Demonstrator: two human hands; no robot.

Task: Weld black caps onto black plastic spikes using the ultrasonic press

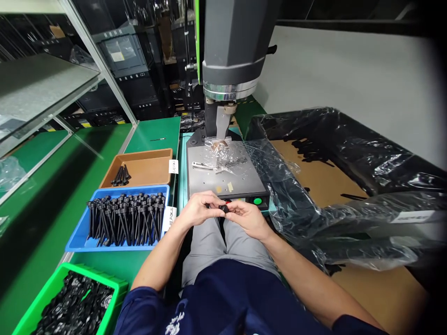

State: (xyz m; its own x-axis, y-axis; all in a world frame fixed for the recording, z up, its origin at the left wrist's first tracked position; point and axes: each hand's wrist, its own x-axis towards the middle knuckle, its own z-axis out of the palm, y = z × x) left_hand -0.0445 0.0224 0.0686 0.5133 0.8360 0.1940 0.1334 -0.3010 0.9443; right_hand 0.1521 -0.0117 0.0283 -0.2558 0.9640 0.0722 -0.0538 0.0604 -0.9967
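My left hand (199, 208) and my right hand (246, 217) meet in front of my lap, just below the front edge of the press machine's base plate (223, 172). Together they pinch a small black part (224, 209) between their fingertips; both hands have curled fingers. The press head (230, 56) hangs above a fixture (218, 145) covered in clear plastic film. A green button (257, 201) sits on the machine's front, just above my right hand.
To the left, a blue tray (81, 232) holds several long black screws, a brown tray (148, 168) holds a few, and a green bin (56, 284) holds small black parts. A cardboard box lined with a black plastic bag (349, 153) stands on the right. Metal shelving (45, 88) rises at left.
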